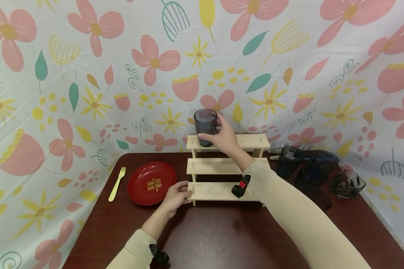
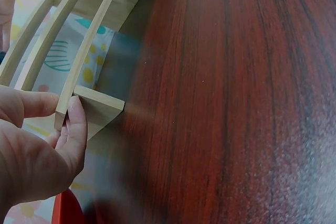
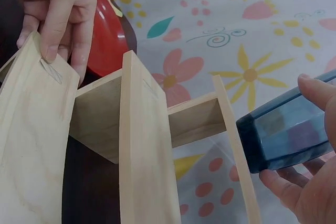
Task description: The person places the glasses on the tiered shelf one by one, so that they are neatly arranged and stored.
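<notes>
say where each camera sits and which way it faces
Head: on the head, looking forward-down at the shelf; sleeves, left fingers, right fingers.
Left wrist: on that wrist, facing shelf and table; left fingers, palm, more skin upper left.
Right wrist: on that wrist, facing shelf and cup; both hands' fingers.
Head and right wrist share the plate.

Soft and even in the head view, duller and greyer in both wrist views.
Looks brightest on the cloth (image 1: 188, 74) and the top faces of the shelf (image 1: 212, 166), as if lit from above; darkens on the table (image 1: 208, 243) beneath, and sinks nearly to black around the cups (image 1: 287, 164) at right. Shows a pale sheen on the near part of the table, and speckled glare at lower right in the left wrist view. Bends the shelf into curves there, with a dark blur low down; reads fairly crisp from the right wrist.
</notes>
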Demonstrator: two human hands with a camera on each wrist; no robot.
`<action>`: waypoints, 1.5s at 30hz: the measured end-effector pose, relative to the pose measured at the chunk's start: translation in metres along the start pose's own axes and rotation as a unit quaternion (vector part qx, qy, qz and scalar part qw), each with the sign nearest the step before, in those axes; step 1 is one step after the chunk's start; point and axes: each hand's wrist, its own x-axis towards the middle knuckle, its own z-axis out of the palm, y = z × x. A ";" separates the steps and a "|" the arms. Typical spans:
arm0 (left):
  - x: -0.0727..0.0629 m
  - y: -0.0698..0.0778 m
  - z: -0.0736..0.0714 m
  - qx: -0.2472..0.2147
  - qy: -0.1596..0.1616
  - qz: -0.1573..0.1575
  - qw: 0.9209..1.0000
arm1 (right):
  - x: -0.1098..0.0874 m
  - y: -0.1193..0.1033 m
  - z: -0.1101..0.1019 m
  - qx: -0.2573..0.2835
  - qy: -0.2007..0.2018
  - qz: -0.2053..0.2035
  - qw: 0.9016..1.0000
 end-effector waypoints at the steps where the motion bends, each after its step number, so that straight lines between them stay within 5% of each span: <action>1: 0.000 0.000 0.000 0.000 0.000 0.000 1.000 | 0.001 0.000 0.000 -0.003 0.002 0.000 1.000; 12: 0.004 -0.002 -0.001 -0.002 0.004 -0.005 1.000 | 0.000 0.001 0.001 0.014 0.004 0.017 1.000; 23: 0.003 -0.005 0.000 0.000 0.003 0.000 1.000 | -0.031 -0.013 -0.022 0.013 0.010 0.002 1.000; 34: 0.000 -0.002 0.000 0.002 0.006 0.000 1.000 | -0.086 -0.029 -0.084 -0.050 0.036 -0.048 0.997; 45: -0.001 -0.001 0.000 -0.009 0.003 -0.009 1.000 | -0.155 -0.013 -0.171 -0.147 0.094 -0.025 0.984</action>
